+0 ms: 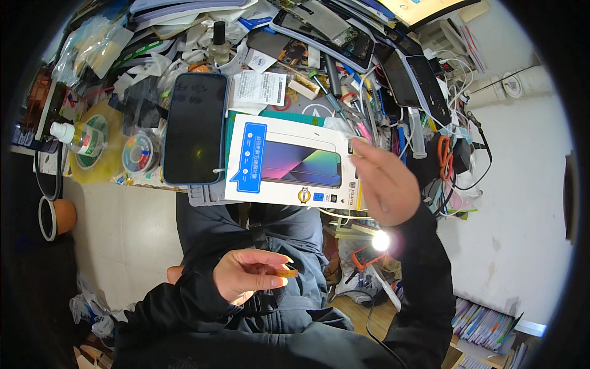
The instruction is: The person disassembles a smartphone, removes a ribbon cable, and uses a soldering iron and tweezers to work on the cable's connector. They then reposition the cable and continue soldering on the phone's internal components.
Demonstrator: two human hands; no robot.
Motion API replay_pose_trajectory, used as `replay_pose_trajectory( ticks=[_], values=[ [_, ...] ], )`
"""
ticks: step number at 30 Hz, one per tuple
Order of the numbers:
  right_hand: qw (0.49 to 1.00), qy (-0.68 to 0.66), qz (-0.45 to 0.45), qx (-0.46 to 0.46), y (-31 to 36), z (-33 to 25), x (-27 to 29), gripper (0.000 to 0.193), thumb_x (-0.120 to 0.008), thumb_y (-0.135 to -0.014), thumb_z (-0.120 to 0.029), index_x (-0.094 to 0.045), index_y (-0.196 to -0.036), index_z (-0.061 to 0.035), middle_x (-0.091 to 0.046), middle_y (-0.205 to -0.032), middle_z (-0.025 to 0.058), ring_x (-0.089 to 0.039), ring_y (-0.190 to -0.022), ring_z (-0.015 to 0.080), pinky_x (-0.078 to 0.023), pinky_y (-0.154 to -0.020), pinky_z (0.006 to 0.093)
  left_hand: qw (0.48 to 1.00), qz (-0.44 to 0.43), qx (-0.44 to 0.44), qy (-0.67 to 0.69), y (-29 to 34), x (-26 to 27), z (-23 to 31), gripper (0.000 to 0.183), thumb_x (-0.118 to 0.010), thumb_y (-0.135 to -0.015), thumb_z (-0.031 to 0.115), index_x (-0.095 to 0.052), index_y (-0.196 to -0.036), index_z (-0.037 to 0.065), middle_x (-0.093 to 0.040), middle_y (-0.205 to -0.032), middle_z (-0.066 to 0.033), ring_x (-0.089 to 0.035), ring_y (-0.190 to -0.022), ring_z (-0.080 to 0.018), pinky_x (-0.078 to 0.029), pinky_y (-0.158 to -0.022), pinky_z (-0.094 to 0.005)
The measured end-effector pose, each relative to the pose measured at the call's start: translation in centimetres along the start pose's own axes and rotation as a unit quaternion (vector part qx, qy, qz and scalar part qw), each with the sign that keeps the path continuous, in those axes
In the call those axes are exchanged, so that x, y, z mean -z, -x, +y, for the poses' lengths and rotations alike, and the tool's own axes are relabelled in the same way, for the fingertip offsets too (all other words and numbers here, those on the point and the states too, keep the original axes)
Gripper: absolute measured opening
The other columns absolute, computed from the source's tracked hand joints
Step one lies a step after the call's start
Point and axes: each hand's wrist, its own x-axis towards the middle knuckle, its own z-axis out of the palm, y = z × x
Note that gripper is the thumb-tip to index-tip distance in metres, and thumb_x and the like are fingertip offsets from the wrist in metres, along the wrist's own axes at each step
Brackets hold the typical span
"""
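My left hand (247,277) is held over my lap, with the thumb and fingers pinched on a small orange-yellow strip (289,273). A flat white phone screen-protector box (289,132), with a blue label and a printed phone, lies at the table's near edge. At the box's right end is my right hand (390,187), its fingers stretched out over or beside that edge. I cannot tell whether they touch it. To the left of the box rests a dark smartphone (195,129) in a blue case, screen up.
Clutter covers the table: a white-capped bottle (83,138), a tape roll (140,154), a small glass bottle (219,44), opened phones (326,31) and orange-handled scissors (445,157). A bright lamp (381,240) shines below the edge at right. Left stands an orange pot (64,218).
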Motion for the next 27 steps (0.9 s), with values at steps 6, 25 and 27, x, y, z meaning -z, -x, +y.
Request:
replay_pose_trajectory(
  ticks=[6,25,27],
  values=[
    [0.999,0.04,-0.032,0.006,-0.6,-0.3,-2.4,0.052,-0.073,-0.072,-0.004,-0.056,-0.12,0.0072,-0.054,-0.131,0.0214,-0.057,-0.116,0.037,-0.048,-0.097,0.0402,0.998,-0.017,0.011,-0.063,-0.3,1.1,-0.2,0.031,-0.067,-0.082,-0.014,-0.07,-0.111,-0.001,-0.07,-0.108,-0.0176,-0.07,-0.096,-0.0247,-0.057,-0.085,-0.0296],
    [0.945,0.083,0.04,-0.314,-0.1,5.9,0.0,0.038,-0.069,-0.078,-0.004,-0.063,-0.115,-0.0047,-0.064,-0.097,0.0101,-0.062,-0.074,0.0211,-0.052,-0.068,0.0293,0.993,-0.01,0.023,-0.113,-2.2,0.0,1.0,0.031,-0.059,-0.091,-0.009,-0.063,-0.121,-0.004,-0.069,-0.111,-0.0201,-0.069,-0.1,-0.0274,-0.053,-0.093,-0.0352],
    [0.958,0.148,0.02,-0.247,-0.4,7.0,-0.6,0.038,-0.069,-0.078,-0.005,-0.063,-0.115,-0.0058,-0.063,-0.099,0.0084,-0.062,-0.073,0.0209,-0.052,-0.068,0.0294,0.994,-0.013,0.047,-0.102,-2.5,-0.3,1.2,0.034,-0.059,-0.091,-0.009,-0.061,-0.124,-0.002,-0.068,-0.112,-0.0202,-0.068,-0.102,-0.0277,-0.053,-0.094,-0.0346]
  ],
)
